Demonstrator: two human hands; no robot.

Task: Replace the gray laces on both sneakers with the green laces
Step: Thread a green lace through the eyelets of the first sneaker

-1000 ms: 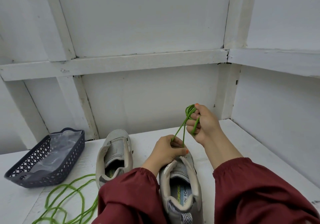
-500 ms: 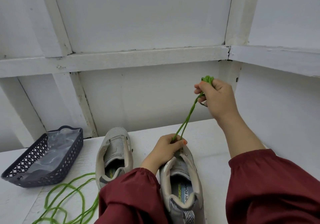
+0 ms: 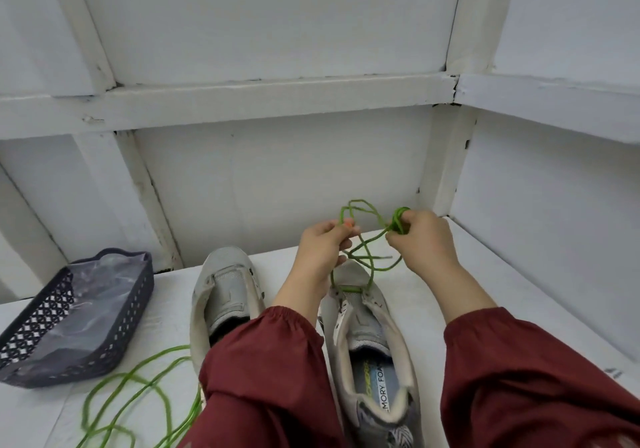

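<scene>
Since everything sits on one white surface, it's all within easy reach. The biggest loose item is the basket, parked off to the left and out of the way.

The two sneakers sit side by side, toes pointing away so the eyelets face the person. The left sneaker has no lace in it that I can see. The right sneaker has a green lace run across its lowest eyelets, nearest the toe, with both ends coming up out of them. No gray laces show anywhere, so I'd guess the stripping is done and this is the very start of relacing.

A spare lace lies in loose loops at the near left, just beside the left sneaker, presumably waiting for it.

Both hands are apart, up above the right sneaker's toe. The left hand pinches one strand at the fingertips. The right hand is closed round a bunched-up wad of the other end, which I think keeps the slack from tangling. The next bit probably means evening out both ends before crossing them.
</scene>
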